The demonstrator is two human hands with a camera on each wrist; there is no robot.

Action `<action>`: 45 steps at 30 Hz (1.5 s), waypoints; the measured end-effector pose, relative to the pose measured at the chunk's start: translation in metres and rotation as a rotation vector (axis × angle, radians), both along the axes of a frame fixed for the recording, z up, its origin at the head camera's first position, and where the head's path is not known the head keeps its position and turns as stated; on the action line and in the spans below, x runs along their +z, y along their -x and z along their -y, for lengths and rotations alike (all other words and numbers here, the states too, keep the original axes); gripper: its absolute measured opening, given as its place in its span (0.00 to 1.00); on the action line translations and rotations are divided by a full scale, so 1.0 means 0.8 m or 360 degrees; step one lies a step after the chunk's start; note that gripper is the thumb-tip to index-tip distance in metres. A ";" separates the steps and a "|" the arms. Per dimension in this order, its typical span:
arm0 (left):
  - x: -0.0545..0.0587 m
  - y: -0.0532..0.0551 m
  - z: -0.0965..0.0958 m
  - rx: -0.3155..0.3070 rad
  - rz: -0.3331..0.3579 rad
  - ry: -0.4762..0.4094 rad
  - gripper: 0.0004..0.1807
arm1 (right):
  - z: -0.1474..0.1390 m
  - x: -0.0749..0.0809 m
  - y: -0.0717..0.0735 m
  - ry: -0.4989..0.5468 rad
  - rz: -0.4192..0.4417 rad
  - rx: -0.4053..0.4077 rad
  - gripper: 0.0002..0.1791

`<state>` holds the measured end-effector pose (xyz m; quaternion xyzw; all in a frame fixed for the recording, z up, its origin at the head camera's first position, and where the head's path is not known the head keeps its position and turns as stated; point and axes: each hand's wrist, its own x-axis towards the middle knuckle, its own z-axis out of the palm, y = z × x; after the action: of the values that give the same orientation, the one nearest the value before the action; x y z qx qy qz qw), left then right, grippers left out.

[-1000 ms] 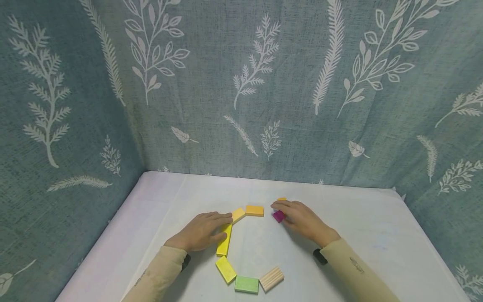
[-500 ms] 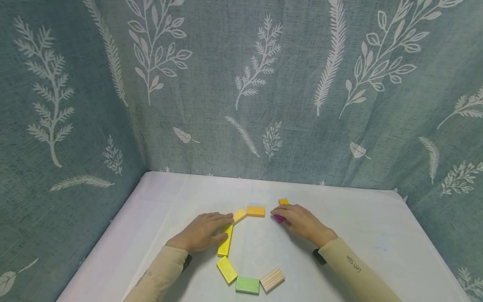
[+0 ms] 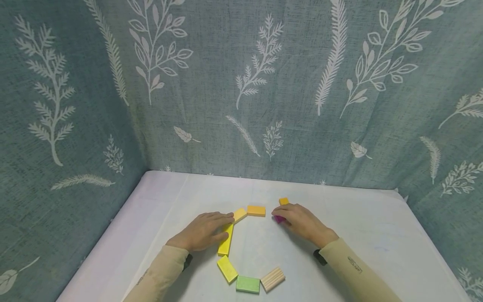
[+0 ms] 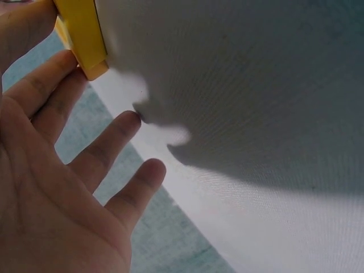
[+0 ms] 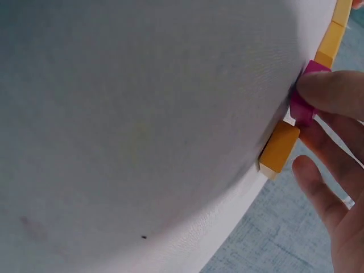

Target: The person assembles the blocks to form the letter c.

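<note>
My right hand [image 3: 302, 224] pinches a purple block [image 5: 301, 105] between thumb and fingers, low over the white tabletop. In the head view only a small purple part shows below the fingers. Just beyond that hand sits a small orange block [image 3: 284, 201], also near the fingertips in the right wrist view. My left hand [image 3: 203, 233] reaches over a long yellow block [image 3: 225, 245] with fairly straight fingers. Its thumb and first fingertips touch yellow blocks in the left wrist view, while the other fingers spread apart. Its fingertips overlap the end of a pale yellow block [image 3: 240, 215].
An orange block [image 3: 256, 211] lies between the hands, end to end with the pale yellow one. Nearer me, a shorter yellow block [image 3: 227, 269], a green block [image 3: 247, 285] and a ribbed wooden block [image 3: 273, 279] continue the curve. Patterned fabric [image 3: 226, 84] rises behind the table.
My right fingers have come slightly toward me and now cover more of the purple block, exposing more of the small orange block behind. The left hand stays over the yellow blocks.
</note>
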<state>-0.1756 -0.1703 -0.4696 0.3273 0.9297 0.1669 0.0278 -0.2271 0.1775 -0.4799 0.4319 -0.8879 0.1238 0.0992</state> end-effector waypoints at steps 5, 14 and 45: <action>0.001 0.000 -0.001 0.0017 0.0028 0.0015 0.25 | -0.002 0.003 -0.006 0.0016 -0.0043 0.0021 0.19; 0.002 0.000 -0.003 0.0022 0.0047 0.0031 0.25 | -0.010 0.021 -0.028 0.0200 -0.0135 0.0004 0.20; -0.003 0.002 -0.001 0.0009 0.0035 0.0013 0.25 | -0.038 0.037 -0.080 0.0336 -0.0258 0.0031 0.23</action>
<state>-0.1772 -0.1699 -0.4718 0.3227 0.9309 0.1666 0.0388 -0.1631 0.2080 -0.4503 0.4363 -0.8547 0.1820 0.2144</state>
